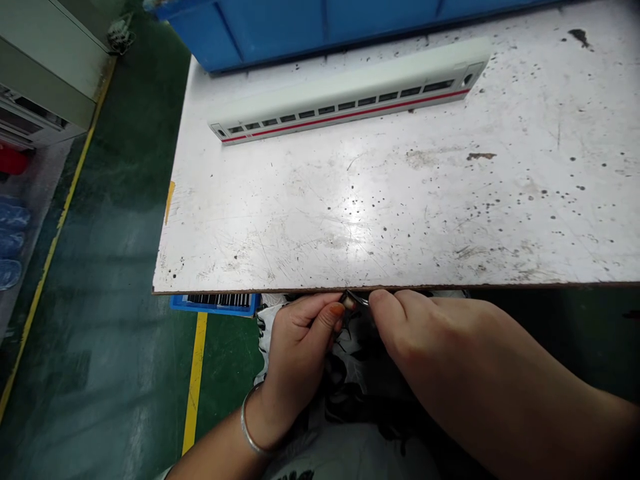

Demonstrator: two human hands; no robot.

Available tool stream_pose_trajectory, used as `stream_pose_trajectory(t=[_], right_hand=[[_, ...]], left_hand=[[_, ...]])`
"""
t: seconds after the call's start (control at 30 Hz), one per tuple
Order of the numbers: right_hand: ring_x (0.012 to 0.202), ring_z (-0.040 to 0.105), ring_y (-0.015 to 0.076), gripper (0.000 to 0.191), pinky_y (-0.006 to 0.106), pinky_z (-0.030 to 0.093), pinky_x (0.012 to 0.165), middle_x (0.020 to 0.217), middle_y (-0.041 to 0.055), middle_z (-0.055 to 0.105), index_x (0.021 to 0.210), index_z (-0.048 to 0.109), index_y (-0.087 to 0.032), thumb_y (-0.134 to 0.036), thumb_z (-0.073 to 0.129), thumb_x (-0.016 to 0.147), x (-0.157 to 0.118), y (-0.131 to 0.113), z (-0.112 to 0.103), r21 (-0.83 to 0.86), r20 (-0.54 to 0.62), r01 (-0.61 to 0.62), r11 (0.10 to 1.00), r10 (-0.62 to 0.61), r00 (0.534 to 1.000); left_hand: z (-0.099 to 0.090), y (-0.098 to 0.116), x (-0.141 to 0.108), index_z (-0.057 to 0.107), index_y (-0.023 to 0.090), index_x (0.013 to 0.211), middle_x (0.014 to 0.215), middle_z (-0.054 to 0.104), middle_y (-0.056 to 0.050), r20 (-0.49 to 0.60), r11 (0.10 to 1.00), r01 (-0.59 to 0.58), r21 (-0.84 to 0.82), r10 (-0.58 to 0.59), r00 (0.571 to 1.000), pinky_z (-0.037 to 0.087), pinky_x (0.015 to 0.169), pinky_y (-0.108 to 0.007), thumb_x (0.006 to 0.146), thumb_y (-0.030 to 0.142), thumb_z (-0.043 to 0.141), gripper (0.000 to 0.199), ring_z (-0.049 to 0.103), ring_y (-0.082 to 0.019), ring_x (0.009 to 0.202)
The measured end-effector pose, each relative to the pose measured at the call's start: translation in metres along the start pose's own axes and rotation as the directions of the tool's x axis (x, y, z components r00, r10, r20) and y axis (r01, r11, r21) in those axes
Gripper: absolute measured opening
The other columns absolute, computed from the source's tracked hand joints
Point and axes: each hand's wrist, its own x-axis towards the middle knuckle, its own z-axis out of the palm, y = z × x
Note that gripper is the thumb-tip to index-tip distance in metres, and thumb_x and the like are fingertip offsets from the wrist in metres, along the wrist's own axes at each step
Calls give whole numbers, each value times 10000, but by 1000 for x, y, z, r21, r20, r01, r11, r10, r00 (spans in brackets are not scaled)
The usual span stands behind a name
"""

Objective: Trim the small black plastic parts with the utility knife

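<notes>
My left hand (300,340) and my right hand (425,333) sit just below the near edge of the work table (350,220). Their fingertips meet on a small dark metal piece (356,301), possibly a tool tip; its exact kind is too small to tell, and my fingers hide most of it. A white model train carriage shell (345,90) with a red stripe and dark windows lies on the table's far half, well beyond both hands. A metal bangle (247,420) circles my left wrist, and black-and-white patterned clothing (350,373) lies under my hands.
A blue crate (300,27) stands beyond the table's far edge. A blue bin (215,303) sits below the near edge at left. Green floor with yellow lines (195,380) lies to the left, beside a grey cabinet (45,67) and blue items (10,240).
</notes>
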Motion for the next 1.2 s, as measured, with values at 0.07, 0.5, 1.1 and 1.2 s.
stream_pose_trajectory(t=[0.07,0.5,1.1,1.2], right_hand=[[376,450,172,184,306,360,288,520,24,470,585,550,-193,-64,563,454,0,-1,0,-11,-14,-3,1000,3,1000],[375,453,165,125,282,361,300,517,33,478,600,561,-175,-59,566,556,5,-5,-2,-62,16,-32,998,33,999],[409,537,188,228,307,430,335,575,16,558,656,556,-184,28,548,573,-3,-1,1,78,49,-50,996,46,998],[403,539,196,218,313,418,326,564,25,562,657,569,-175,28,529,592,-2,-3,1,71,21,-53,996,52,998]], left_hand=[[0,1,0,617,158,606,538,500,35,-2,1000,7,-4,-7,1000,325,488,-208,891,216,587,292,419,-87,518],[-1,1,-1,562,165,569,533,485,32,11,1000,20,-18,-20,1000,312,486,-217,898,229,577,336,404,-90,515],[2,2,-2,628,151,646,562,479,34,-4,998,41,-39,-41,999,324,481,-193,906,246,571,283,413,-78,516],[2,3,-2,548,152,596,558,471,36,5,998,38,-41,-38,999,318,484,-191,910,242,561,327,406,-73,516]])
